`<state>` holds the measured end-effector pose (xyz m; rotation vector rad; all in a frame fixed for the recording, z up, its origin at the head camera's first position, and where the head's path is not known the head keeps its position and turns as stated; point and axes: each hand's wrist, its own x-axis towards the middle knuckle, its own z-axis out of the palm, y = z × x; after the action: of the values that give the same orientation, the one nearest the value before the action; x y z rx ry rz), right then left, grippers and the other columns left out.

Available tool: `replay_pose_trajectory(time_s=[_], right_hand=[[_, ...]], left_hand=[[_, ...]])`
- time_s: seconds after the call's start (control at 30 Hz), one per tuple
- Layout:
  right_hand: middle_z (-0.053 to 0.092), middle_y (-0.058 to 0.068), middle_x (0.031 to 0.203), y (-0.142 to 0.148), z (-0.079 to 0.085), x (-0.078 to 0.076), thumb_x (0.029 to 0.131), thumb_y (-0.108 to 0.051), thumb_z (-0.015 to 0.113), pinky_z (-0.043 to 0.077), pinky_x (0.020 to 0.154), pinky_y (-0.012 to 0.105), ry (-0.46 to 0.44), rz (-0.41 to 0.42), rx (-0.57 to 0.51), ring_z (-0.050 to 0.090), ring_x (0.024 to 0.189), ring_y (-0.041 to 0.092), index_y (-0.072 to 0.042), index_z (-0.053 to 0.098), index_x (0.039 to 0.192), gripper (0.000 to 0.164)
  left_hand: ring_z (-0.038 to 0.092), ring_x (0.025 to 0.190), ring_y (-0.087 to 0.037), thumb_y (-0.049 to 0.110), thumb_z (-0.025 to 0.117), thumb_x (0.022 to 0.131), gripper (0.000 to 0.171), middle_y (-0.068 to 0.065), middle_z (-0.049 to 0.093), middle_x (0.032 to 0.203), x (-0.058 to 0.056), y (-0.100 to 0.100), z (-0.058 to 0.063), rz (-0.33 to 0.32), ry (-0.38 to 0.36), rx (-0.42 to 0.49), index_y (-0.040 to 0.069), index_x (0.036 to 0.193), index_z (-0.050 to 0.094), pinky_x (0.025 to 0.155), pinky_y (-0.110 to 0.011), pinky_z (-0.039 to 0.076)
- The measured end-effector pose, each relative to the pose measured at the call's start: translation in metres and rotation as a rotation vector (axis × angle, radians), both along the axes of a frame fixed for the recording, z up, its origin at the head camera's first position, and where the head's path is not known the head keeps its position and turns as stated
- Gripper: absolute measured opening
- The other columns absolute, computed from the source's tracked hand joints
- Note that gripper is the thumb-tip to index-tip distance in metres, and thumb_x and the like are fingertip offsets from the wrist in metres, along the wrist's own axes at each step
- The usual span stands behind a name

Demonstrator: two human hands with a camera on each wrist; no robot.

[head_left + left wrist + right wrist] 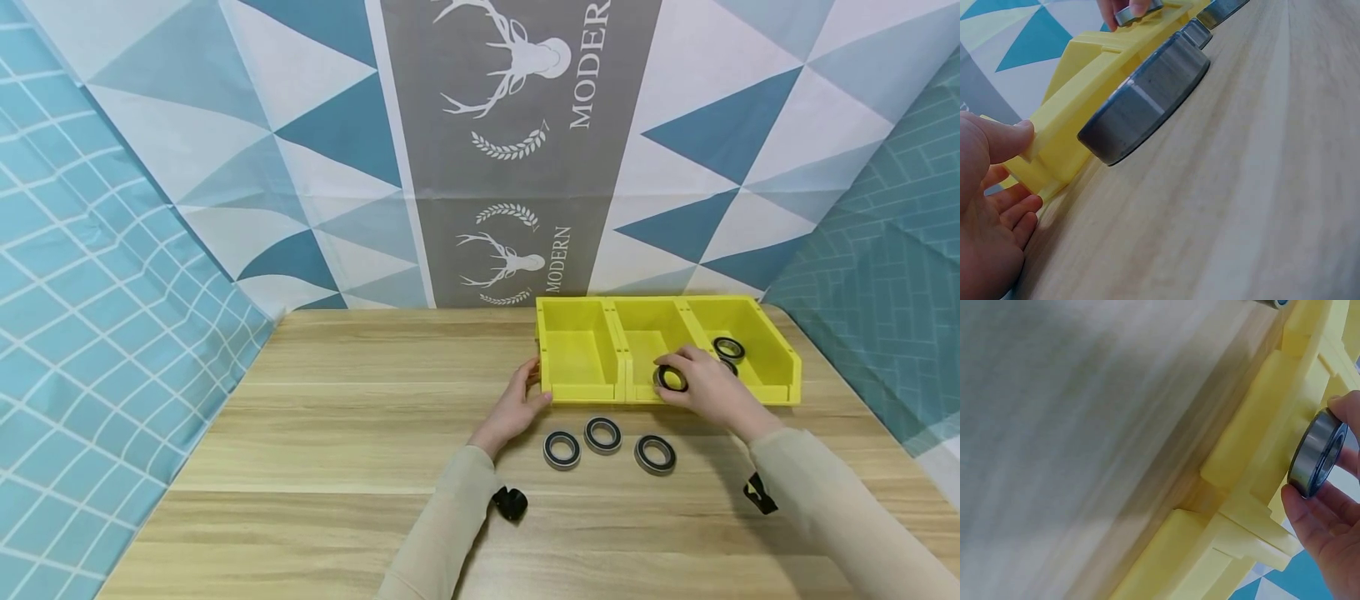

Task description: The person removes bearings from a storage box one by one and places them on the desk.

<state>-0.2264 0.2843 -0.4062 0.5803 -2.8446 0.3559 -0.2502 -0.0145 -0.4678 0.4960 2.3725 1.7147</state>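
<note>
My right hand (708,385) pinches a bearing (1311,453) between thumb and fingers, over the front of the middle compartment of a yellow three-compartment bin (581,393). The bearing is tilted, its steel outer ring facing the right wrist camera. At the bin's left front corner, my left hand (517,406) grips the side wall, thumb on the edge and fingers curled low outside. Two bearings lie in the right compartment, one (738,353) partly beside another that my right hand half hides. The left compartment holds nothing.
Three more bearings lie flat on the wooden table in front of the bin: a left one (562,465), a middle one (603,450) and a right one (655,470). Patterned wall coverings (360,242) stand behind the table and along both sides.
</note>
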Motion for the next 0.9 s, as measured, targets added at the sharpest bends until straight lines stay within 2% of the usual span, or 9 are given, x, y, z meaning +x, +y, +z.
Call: replay_pose_trajectory(time_s=[0.2, 0.4, 0.47, 0.67, 0.9], right_hand=[[0.058, 0.015, 0.097, 0.004, -0.006, 0.011, 0.074, -0.026, 0.072, 0.050, 0.071, 0.047, 0.012, -0.010, -0.034, 0.058, 0.082, 0.029, -0.001, 0.059, 0.111, 0.047], [0.057, 0.013, 0.095, 0.007, -0.009, 0.019, 0.072, -0.025, 0.075, 0.049, 0.071, 0.048, 0.023, -0.003, -0.064, 0.057, 0.084, 0.029, -0.001, 0.058, 0.106, 0.045], [0.057, 0.012, 0.093, 0.008, -0.010, 0.021, 0.071, -0.025, 0.075, 0.050, 0.069, 0.046, 0.025, 0.000, -0.065, 0.056, 0.082, 0.028, -0.001, 0.059, 0.103, 0.043], [0.057, 0.012, 0.093, 0.009, -0.010, 0.028, 0.070, -0.024, 0.076, 0.050, 0.070, 0.046, 0.022, 0.000, -0.066, 0.056, 0.082, 0.027, -0.002, 0.059, 0.102, 0.042], [0.057, 0.011, 0.093, 0.010, -0.014, 0.037, 0.069, -0.025, 0.077, 0.051, 0.070, 0.046, 0.020, -0.015, -0.073, 0.058, 0.081, 0.027, -0.004, 0.060, 0.100, 0.041]], left_hand=[[0.032, 0.131, -0.026, 0.014, 0.053, 0.091, 0.065, -0.013, 0.029, 0.144, 0.003, 0.000, 0.003, -0.009, -0.005, 0.005, 0.007, 0.144, 0.017, 0.112, -0.041, 0.019], [0.032, 0.130, -0.033, 0.008, 0.053, 0.090, 0.064, -0.020, 0.030, 0.142, 0.016, -0.002, 0.027, -0.013, 0.003, 0.012, -0.002, 0.142, 0.018, 0.111, -0.046, 0.020], [0.032, 0.130, -0.031, 0.010, 0.053, 0.090, 0.064, -0.018, 0.030, 0.143, 0.015, -0.002, 0.024, -0.013, -0.012, 0.009, 0.001, 0.143, 0.018, 0.111, -0.044, 0.020], [0.032, 0.131, -0.026, 0.015, 0.054, 0.090, 0.066, -0.012, 0.030, 0.144, 0.002, 0.000, 0.001, -0.005, -0.003, 0.005, 0.008, 0.144, 0.017, 0.112, -0.042, 0.020], [0.032, 0.131, -0.027, 0.016, 0.054, 0.090, 0.065, -0.013, 0.030, 0.144, 0.000, 0.000, -0.001, 0.001, 0.012, 0.006, 0.008, 0.144, 0.017, 0.112, -0.043, 0.019]])
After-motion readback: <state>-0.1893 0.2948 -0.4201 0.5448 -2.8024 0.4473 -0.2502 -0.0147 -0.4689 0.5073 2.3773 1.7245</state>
